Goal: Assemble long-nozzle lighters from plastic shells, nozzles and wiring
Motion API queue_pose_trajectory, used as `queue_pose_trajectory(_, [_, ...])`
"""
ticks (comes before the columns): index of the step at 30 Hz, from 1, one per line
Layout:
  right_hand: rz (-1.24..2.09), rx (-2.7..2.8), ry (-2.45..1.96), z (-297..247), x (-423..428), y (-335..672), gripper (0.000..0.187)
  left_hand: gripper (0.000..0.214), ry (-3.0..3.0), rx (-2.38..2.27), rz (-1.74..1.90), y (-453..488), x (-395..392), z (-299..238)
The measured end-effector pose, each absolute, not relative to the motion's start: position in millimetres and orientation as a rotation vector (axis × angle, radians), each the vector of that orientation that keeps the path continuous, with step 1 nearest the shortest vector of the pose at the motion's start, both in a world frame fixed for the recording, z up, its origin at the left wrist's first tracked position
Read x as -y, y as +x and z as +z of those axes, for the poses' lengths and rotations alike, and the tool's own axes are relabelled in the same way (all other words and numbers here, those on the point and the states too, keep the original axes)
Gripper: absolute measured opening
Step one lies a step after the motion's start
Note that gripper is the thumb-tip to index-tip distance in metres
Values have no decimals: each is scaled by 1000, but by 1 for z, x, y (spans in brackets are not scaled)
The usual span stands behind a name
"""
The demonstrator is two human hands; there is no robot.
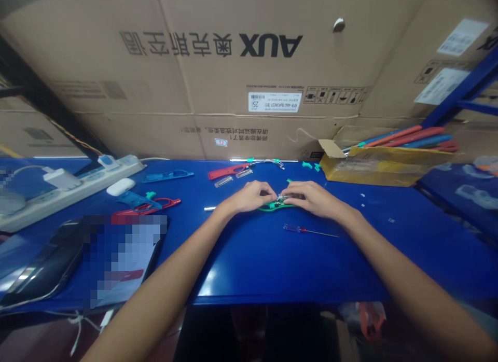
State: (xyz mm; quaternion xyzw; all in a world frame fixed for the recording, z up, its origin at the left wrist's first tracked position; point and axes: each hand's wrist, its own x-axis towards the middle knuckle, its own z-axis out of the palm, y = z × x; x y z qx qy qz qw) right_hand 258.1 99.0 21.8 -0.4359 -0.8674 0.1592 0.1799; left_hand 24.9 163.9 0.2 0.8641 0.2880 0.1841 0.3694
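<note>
A green plastic casing part (268, 208) lies on the blue table, low under my two hands. My left hand (254, 196) is closed in a pinch at its left side. From the other side my right hand (307, 195) is closed too, thumb and fingers together. Small silvery and dark bits (279, 198) show between the fingertips, too small to name. Nearer to me rests a screwdriver (298, 228) with a clear purplish handle and a thin shaft. Behind my left hand are a red plastic casing (225, 171) and two small clear pieces (223, 182).
At left lie blue casings (165, 176), a red casing (130, 215), a white power strip (105, 178) and a tablet-like screen (128, 263). A yellow-taped box (373, 167) with red and blue parts stands back right. Large cardboard (218, 92) walls the rear.
</note>
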Motion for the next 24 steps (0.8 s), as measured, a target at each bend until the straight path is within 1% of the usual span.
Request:
queue_pose_trajectory(17, [340, 2505, -1204, 20, -98, 255, 28, 18, 2222, -756, 503, 27, -159, 4])
queue_pose_trajectory(24, [261, 2538, -1301, 26, -96, 252, 26, 21, 2392, -832, 399, 26, -156, 13])
